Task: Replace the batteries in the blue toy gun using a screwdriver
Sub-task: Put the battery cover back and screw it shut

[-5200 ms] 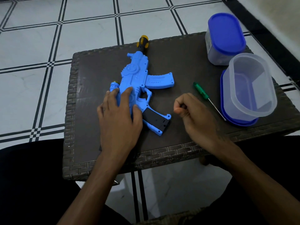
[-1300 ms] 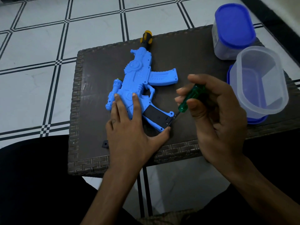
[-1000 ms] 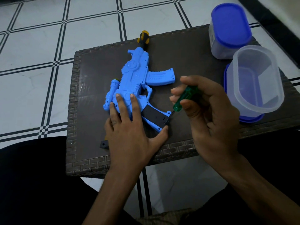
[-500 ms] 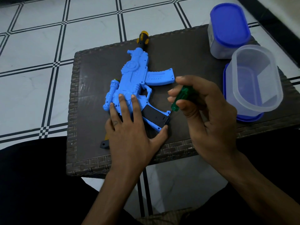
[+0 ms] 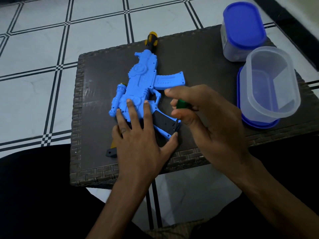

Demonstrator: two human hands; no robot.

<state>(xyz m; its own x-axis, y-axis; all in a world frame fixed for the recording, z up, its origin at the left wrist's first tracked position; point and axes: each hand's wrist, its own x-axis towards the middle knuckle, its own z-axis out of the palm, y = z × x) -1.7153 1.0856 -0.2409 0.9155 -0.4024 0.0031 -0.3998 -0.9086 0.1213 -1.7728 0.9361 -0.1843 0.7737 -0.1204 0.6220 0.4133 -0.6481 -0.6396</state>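
White floor tiles [image 5: 34,94] crossed by black double lines, a dark woven-edged surface [image 5: 96,152] sitting low over them, a black border strip [image 5: 291,23] far right, dim light.

We see the blue plastic toy gun [image 5: 141,79] lying flat on the table, black battery cover [image 5: 163,121] up, and the green-handled screwdriver [image 5: 181,104] tilted, its tip at that cover.

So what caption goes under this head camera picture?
Left hand steadies the gun; right hand turns a screwdriver at its grip.
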